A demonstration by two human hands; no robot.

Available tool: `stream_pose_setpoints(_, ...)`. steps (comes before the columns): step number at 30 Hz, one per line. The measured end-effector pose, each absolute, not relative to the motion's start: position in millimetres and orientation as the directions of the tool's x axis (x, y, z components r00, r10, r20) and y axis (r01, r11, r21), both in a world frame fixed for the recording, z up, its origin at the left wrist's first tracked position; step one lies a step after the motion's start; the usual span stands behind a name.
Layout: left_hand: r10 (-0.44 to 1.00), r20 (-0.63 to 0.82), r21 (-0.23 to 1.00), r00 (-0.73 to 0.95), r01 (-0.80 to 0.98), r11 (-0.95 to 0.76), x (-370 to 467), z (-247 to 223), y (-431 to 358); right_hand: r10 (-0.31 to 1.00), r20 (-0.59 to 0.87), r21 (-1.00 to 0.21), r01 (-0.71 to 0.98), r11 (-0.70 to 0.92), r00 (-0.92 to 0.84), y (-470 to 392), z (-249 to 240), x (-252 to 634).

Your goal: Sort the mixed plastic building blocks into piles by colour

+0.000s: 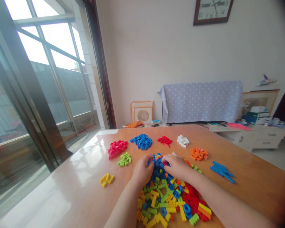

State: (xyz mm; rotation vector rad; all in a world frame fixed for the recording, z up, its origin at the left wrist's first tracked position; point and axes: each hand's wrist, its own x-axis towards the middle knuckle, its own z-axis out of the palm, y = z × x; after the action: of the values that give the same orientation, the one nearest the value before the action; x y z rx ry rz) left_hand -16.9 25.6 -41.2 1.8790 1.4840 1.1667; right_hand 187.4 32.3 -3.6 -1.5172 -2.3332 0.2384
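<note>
A heap of blue round toy building pieces (158,166) lies on the table between my two hands. My left hand (143,170) rests at the heap's left edge, thumb and fingers curled together, with a bit of blue showing by the fingertips. From the right, my right hand (177,165) reaches in with bent fingers, and a speck of red shows near its thumb. What either hand grips is too small to make out. Nearer to me spread mixed yellow and green bricks (160,196), with red bricks (192,198) under my right forearm.
Sorted piles ring the heap: yellow (107,179), light green (124,159), pink-red (117,149), blue (141,141), red (164,141), white (182,141) and orange (199,154). Joined blue bricks (221,171) lie at right on the wooden table (85,196). Behind stands a white cabinet (266,139).
</note>
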Motion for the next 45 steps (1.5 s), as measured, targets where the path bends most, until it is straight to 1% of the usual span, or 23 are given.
stream_pose_setpoints(3,0.933,0.356,0.790,0.053,0.516,-0.330,-15.2,-37.4,21.7,0.906,0.253,-0.399,0.817,0.417,-0.339,27.5,0.5,189.8)
stream_pose_setpoints(6,0.929,0.365,0.825,0.056,0.443,-0.350,-11.9,-32.0,17.6,0.877,0.315,-0.518,0.709,0.479,-0.362,19.5,5.0,191.6)
stream_pose_setpoints(9,0.933,0.349,0.883,0.087,0.303,-0.359,-6.9,-26.8,13.9,0.870,0.347,-0.621,0.609,0.493,-0.351,8.6,8.7,191.0)
stream_pose_setpoints(11,0.935,0.323,0.923,0.146,0.172,-0.345,-2.7,-23.6,11.0,0.885,0.355,-0.658,0.592,0.465,-0.301,1.4,9.3,189.2)
stream_pose_setpoints(14,0.937,0.273,0.960,0.217,0.007,-0.282,4.9,-19.7,5.9,0.886,0.394,-0.649,0.608,0.457,-0.245,-6.7,5.9,185.8)
stream_pose_setpoints(17,0.941,0.231,0.972,0.248,-0.095,-0.214,12.5,-18.9,2.5,0.847,0.454,-0.567,0.645,0.513,-0.276,-11.5,0.3,184.1)
stream_pose_setpoints(19,0.946,0.213,0.974,0.243,-0.125,-0.187,14.9,-20.4,2.6,0.818,0.482,-0.496,0.671,0.551,-0.316,-13.7,-1.9,185.6)
stream_pose_setpoints(21,0.959,0.212,0.976,0.189,-0.089,-0.198,13.9,-22.5,4.5,0.795,0.492,-0.431,0.693,0.577,-0.356,-15.5,-1.8,190.1)
stream_pose_setpoints(23,0.970,0.216,0.976,0.110,-0.008,-0.216,9.3,-23.7,7.4,0.779,0.483,-0.381,0.706,0.598,-0.400,-16.5,0.2,196.9)
stream_pose_setpoints(27,0.969,0.228,0.971,-0.092,0.101,-0.218,-7.2,-20.4,13.4,0.774,0.450,-0.330,0.722,0.608,-0.446,-16.8,5.8,210.0)
stream_pose_setpoints(30,0.935,0.227,0.969,-0.272,0.154,-0.191,-22.5,-16.9,16.2,0.771,0.465,-0.325,0.726,0.605,-0.434,-15.1,6.5,215.3)
stream_pose_setpoints(33,0.889,0.228,0.971,-0.396,0.164,-0.176,-36.6,-14.2,18.0,0.760,0.483,-0.327,0.715,0.618,-0.435,-11.0,2.6,218.2)
stream_pose_setpoints(39,0.832,0.144,0.989,-0.536,0.065,-0.129,-62.2,4.2,20.9,0.783,0.476,-0.367,0.718,0.591,-0.401,-8.0,0.8,221.6)
stream_pose_setpoints(45,0.730,0.155,0.988,-0.666,0.121,-0.099,-118.2,28.9,23.3,0.765,0.530,-0.399,0.688,0.606,-0.366,-5.0,1.1,221.5)
